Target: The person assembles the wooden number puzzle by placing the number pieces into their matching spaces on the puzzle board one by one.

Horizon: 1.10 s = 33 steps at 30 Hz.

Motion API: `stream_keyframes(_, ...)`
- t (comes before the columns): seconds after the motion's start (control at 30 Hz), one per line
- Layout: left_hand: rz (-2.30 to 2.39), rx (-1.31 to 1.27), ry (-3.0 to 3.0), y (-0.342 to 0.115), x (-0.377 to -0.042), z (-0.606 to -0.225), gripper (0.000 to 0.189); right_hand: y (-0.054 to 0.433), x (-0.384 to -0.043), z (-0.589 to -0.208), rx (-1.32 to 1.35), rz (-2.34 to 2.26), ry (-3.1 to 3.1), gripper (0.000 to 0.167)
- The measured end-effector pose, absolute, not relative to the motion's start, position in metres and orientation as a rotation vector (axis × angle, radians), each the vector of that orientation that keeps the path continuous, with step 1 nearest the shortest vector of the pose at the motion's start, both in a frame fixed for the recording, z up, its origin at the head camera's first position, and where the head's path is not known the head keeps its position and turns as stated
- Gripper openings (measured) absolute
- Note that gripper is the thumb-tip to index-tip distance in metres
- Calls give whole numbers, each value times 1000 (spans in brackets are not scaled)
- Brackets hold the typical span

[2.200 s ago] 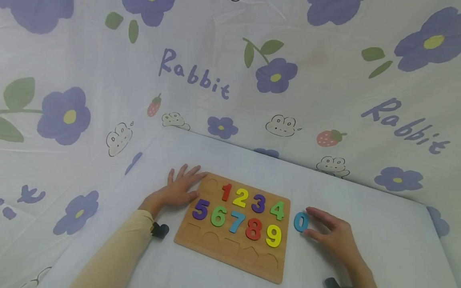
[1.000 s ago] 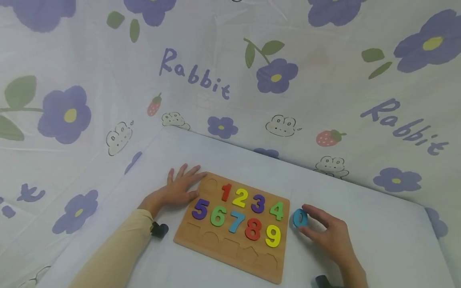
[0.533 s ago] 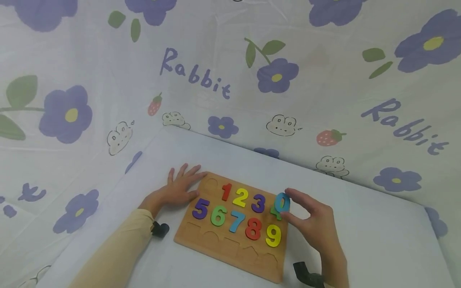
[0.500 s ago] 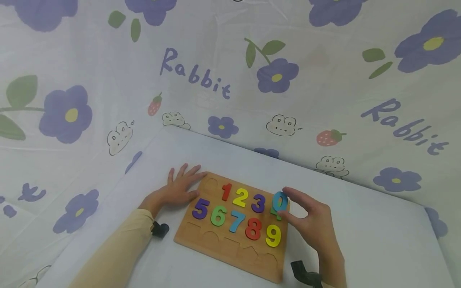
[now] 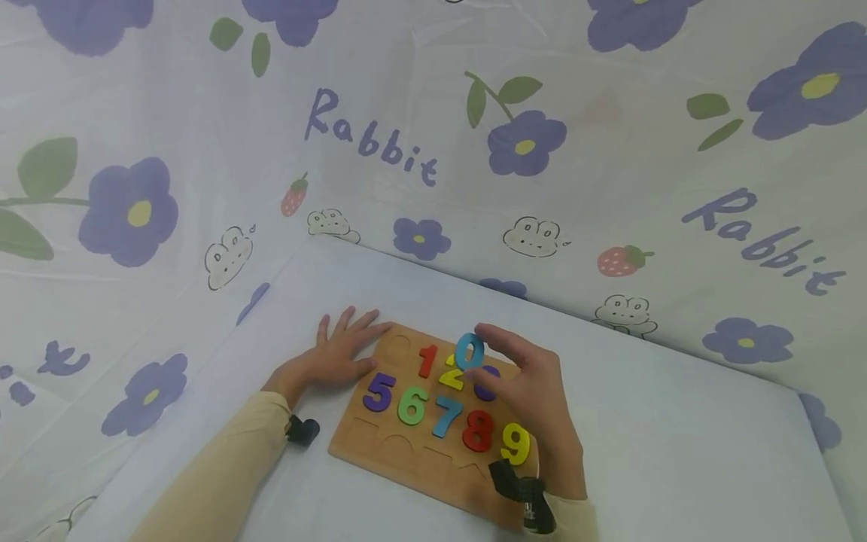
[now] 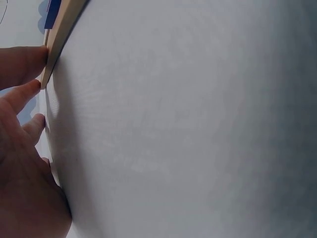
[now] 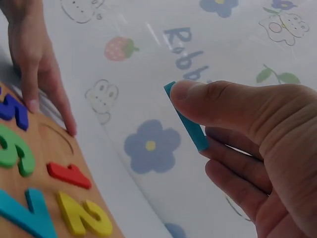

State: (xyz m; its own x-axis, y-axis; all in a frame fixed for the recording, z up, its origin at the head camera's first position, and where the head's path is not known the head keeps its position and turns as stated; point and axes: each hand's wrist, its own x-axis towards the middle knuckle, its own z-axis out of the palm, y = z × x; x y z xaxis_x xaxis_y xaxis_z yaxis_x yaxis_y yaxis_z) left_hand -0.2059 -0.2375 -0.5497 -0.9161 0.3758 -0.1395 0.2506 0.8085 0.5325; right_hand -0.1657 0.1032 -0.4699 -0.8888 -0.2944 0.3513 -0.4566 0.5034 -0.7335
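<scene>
A blue number 0 piece (image 5: 461,352) is pinched between thumb and fingers of my right hand (image 5: 531,384), raised over the board near the yellow 2 (image 5: 451,379). The right wrist view shows that blue piece (image 7: 190,124) edge-on. My left hand (image 5: 339,354) lies with spread fingers at the left edge of the wooden puzzle board (image 5: 433,482), thumb and a fingertip against it. Colourful numbers sit on the board, among them the red 1 (image 5: 427,361) and purple 5 (image 5: 379,393). An unfilled round-topped outline (image 5: 400,345) shows at its top left corner. The 4 is hidden behind my right hand.
The board rests on a white table (image 5: 677,436). Behind it hangs a white curtain (image 5: 379,90) printed with flowers, rabbits and strawberries. Black wrist mounts (image 5: 302,430) sit on both wrists. Shape outlines (image 5: 395,449) line the board's near side.
My right hand has lifted the blue 0 from beside the board's right edge and carried it left, past the 4, to above the 2. My left hand has stayed in place.
</scene>
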Motion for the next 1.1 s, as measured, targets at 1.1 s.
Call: stream_keyframes(1.1,786,539,2786,-242,-207,-554,69,-4,-215,-537,713,1274,-2810,57)
